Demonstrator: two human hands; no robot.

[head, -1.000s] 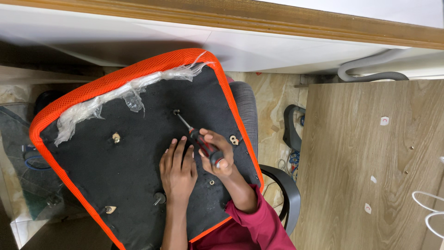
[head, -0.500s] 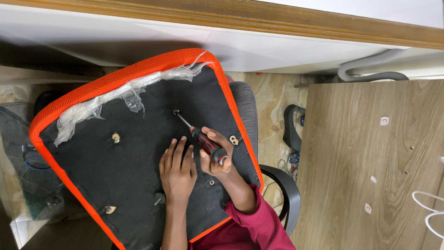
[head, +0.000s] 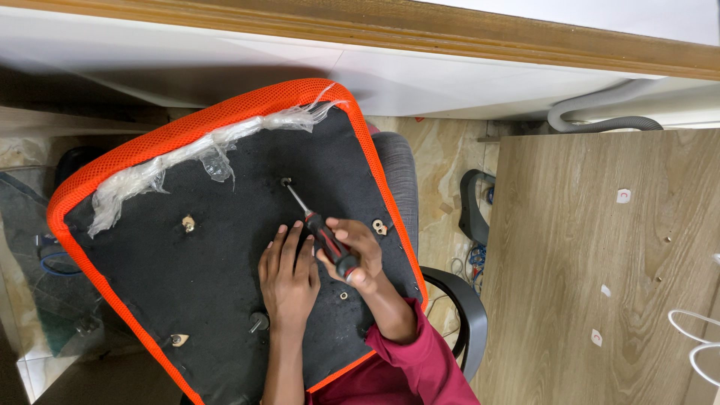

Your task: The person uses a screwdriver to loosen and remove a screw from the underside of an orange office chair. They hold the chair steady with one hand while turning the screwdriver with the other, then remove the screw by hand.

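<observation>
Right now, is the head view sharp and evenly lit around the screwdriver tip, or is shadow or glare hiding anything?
Head view: the screwdriver and its tip at the bolt are sharp, no motion blur on the right hand or left hand; light is soft and even on the black seat underside; mild shine on the plastic wrap; deep shadow under the white ledge at top left.

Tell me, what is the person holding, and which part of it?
The right hand holds a screwdriver by its red-and-black handle. The left hand holds nothing; it lies flat on the black seat underside.
</observation>
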